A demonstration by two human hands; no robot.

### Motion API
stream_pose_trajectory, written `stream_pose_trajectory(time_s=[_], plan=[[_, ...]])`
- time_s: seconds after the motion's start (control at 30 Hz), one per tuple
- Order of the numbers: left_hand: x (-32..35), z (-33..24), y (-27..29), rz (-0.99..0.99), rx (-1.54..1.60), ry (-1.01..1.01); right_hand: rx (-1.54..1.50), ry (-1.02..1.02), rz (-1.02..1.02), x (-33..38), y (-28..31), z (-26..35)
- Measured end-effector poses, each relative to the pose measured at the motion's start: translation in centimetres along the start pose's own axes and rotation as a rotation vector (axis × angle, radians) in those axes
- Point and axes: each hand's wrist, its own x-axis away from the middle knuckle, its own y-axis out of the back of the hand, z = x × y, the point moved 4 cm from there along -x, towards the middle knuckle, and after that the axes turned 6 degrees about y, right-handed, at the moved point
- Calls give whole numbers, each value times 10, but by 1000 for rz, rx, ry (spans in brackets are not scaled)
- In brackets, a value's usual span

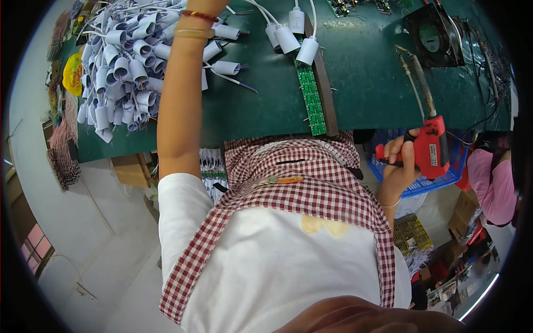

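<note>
My right hand (401, 158) is wrapped round the handle of a red soldering gun (430, 147), its metal tip and thin feed tube pointing up over the table. Stretched far forward, my left arm ends at the top edge, where only the wrist and part of my left hand (210, 5) show; its fingers are cut off. Beside that arm lies a big heap of white cylindrical sockets (130, 69) with white cables. A strip of green circuit boards (312, 100) runs along a dark bar (323, 89). Several white sockets (287, 39) with cables rest at its far end.
All this lies on a dark green table (366, 72). A black fan (433, 36) stands at the far right, near tangled cables. A blue plastic basket (458, 175) is below the right edge, close to a person in pink (491, 183). A yellow bag (72, 75) is at far left.
</note>
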Motion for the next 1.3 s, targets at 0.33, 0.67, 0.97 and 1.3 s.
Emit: stream_pose_trajectory(time_s=[0.33,0.67,0.97,1.3], plan=[[112,-112,33,739,272,437,-1,-58,132,-6,-3,-6],[156,-95,-4,671,270,658,120,-226,193,15,3,-23],[155,-102,-3,579,253,557,401,-290,339,34,18,-33],[158,-94,-12,699,329,741,542,-321,468,38,24,-50]])
